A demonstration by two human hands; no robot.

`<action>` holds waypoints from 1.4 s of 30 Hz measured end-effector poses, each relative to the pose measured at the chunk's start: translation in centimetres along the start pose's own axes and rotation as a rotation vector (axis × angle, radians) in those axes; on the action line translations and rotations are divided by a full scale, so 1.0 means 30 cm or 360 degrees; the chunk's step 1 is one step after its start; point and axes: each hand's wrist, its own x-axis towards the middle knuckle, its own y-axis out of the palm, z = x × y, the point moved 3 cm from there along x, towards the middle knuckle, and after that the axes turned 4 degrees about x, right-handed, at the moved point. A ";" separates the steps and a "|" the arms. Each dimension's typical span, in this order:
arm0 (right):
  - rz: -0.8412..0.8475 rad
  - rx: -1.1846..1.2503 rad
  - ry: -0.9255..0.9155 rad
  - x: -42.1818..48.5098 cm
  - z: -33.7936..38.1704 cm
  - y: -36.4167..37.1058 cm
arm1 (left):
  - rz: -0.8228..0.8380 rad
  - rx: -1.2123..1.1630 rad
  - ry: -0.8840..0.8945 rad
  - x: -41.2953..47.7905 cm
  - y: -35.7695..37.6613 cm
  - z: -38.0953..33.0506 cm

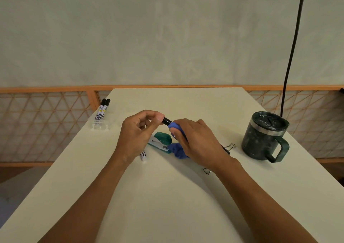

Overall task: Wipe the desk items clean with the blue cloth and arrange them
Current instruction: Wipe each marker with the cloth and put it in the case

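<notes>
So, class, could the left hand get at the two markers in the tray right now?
Probably yes: bare desk separates the left hand from the two markers, though it pinches another marker.

No readable text anywhere in view. The two markers (102, 110) lying side by side at the worktop's (167, 196) far left edge carry white labels with black print and a small yellow patch, but the lettering is too small and blurred to make out. A third marker (143, 155), poking out from beneath the left hand (136, 132), shows a strip of similar black-on-white print, and that can't be read either.
</notes>
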 end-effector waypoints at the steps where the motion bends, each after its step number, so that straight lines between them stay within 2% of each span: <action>1: 0.0027 -0.0009 0.0016 0.004 0.012 -0.006 | 0.0001 0.0007 -0.0001 -0.002 -0.002 0.006; 4: 0.0153 -0.0036 0.0073 0.003 0.032 -0.016 | 0.0010 -0.0016 -0.0017 0.005 0.007 0.015; 7: 0.0241 -0.0065 0.0170 -0.021 -0.027 -0.043 | -0.0307 -0.0324 -0.0099 0.044 -0.088 0.033; 9: 0.0247 -0.0003 0.0290 -0.044 -0.064 -0.071 | -0.0435 -0.0334 -0.0085 0.064 -0.181 0.055; 13: 0.0233 0.0157 0.0162 -0.025 -0.031 -0.059 | -0.0239 0.0082 -0.0017 0.031 -0.130 0.037; 15: 0.0148 0.0033 -0.0009 -0.012 -0.005 -0.029 | -0.0062 0.0214 -0.0015 0.005 -0.054 0.003; 20: 0.0030 -0.0202 -0.0223 -0.007 -0.015 0.020 | 0.0134 0.0247 0.0062 -0.017 0.008 -0.009; 24: -0.0021 -0.0143 -0.0167 -0.009 -0.008 0.000 | 0.0072 0.0213 0.0018 -0.002 0.001 -0.002; 31: 0.0134 0.0029 0.0051 -0.014 -0.043 -0.029 | -0.0128 0.0066 -0.0011 0.026 -0.072 0.027; 37: 0.0036 -0.0179 -0.0119 -0.005 -0.015 0.014 | -0.0040 0.0182 0.0032 0.004 -0.002 0.024; 42: -0.0007 -0.0207 -0.0123 0.008 0.013 0.025 | -0.0020 0.0197 0.0051 0.003 -0.002 0.019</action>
